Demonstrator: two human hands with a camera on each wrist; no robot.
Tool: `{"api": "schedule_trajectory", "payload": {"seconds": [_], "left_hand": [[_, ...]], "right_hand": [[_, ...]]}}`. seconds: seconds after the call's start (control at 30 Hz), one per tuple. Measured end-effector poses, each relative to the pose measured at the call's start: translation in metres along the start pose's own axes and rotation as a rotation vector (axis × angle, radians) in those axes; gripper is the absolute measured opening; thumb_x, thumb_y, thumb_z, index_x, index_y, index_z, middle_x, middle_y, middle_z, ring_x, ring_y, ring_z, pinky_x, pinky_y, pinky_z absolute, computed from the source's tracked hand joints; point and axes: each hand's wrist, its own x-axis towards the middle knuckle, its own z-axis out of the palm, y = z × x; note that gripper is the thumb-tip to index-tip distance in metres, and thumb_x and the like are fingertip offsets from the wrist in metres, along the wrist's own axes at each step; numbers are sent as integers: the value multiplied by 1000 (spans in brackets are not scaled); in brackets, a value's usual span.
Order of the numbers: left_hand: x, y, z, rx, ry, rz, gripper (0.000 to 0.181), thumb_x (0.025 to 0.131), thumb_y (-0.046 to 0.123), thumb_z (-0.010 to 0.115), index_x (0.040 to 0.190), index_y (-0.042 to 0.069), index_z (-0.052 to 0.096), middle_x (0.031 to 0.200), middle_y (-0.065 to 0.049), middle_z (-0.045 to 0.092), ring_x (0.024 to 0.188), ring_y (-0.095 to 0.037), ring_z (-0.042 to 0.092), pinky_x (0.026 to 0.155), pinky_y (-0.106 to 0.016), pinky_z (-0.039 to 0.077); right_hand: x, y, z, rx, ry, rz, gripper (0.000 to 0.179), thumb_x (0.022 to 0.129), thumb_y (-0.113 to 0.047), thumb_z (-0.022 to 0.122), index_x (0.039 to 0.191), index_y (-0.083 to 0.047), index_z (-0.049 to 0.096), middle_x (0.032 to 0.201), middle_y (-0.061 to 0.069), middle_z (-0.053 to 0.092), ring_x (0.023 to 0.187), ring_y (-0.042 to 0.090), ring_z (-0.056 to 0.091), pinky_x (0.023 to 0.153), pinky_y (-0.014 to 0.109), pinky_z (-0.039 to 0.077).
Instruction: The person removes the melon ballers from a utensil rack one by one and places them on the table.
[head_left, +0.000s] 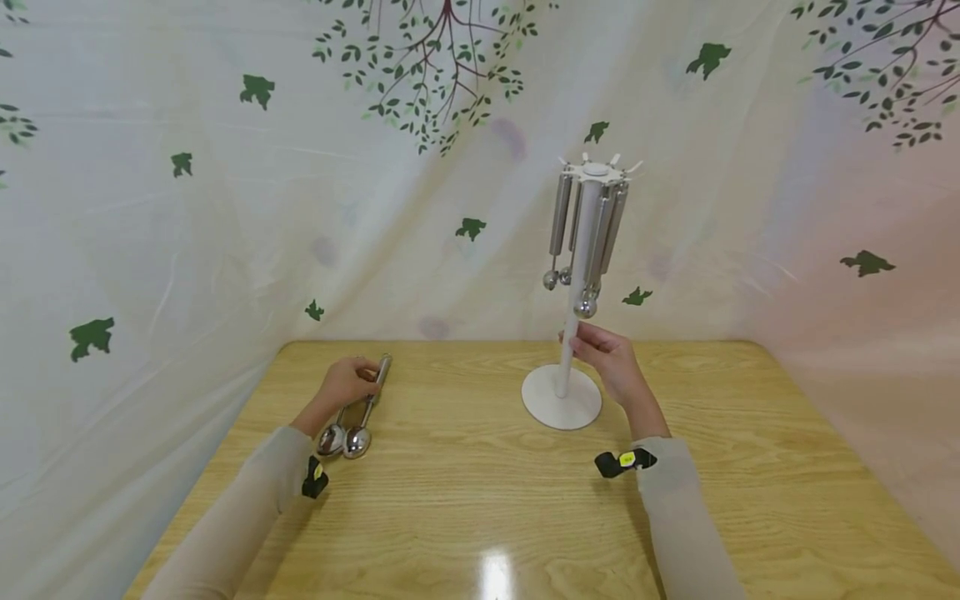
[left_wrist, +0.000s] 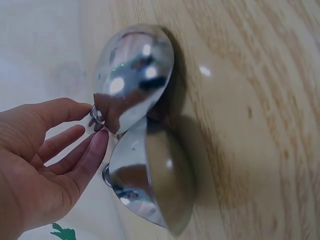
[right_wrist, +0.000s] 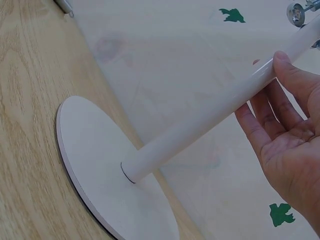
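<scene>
In the head view my left hand (head_left: 347, 383) pinches the handle of one of two metal serving spoons (head_left: 357, 442) lying side by side at the table's left. Up close in the left wrist view, my left thumb and forefinger meet behind the upper spoon's bowl (left_wrist: 134, 75); the second bowl (left_wrist: 135, 175) sits tilted just below it. My right hand (head_left: 611, 358) grips the white pole (head_left: 564, 367) of an upright utensil stand. Thumb and fingers on both sides of the pole (right_wrist: 200, 117) show in the right wrist view. Several metal utensils (head_left: 558, 217) hang from the stand's top.
The stand's round white base (head_left: 543, 412) rests flat on the wooden table (head_left: 465, 467). Behind the table hangs a pale curtain (head_left: 412, 250) with green bird and leaf prints. Black straps (head_left: 626, 461) sit at both wrists.
</scene>
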Motion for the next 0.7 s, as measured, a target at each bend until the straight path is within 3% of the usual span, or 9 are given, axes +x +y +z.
{"api": "schedule_trajectory", "payload": {"seconds": [0.3,0.7], "left_hand": [[2,-3,-1,-31,6,51,41,83,1,74,121,-11,66,112,-31,71,102,-43,70,77,-40,63],[3,7,-3,-74,41,43,46,91,6,71,133,-7,61,130,-29,65,118,-45,64,95,-52,58]], "right_hand": [[1,-1,0,5,-13,-15,45,101,-11,64,139,11,53,112,-8,77,107,5,71,93,20,58],[0,-1,0,-6,-9,-3,46,101,-13,64,140,9,54,112,-11,76,108,6,71,93,21,58]]}}
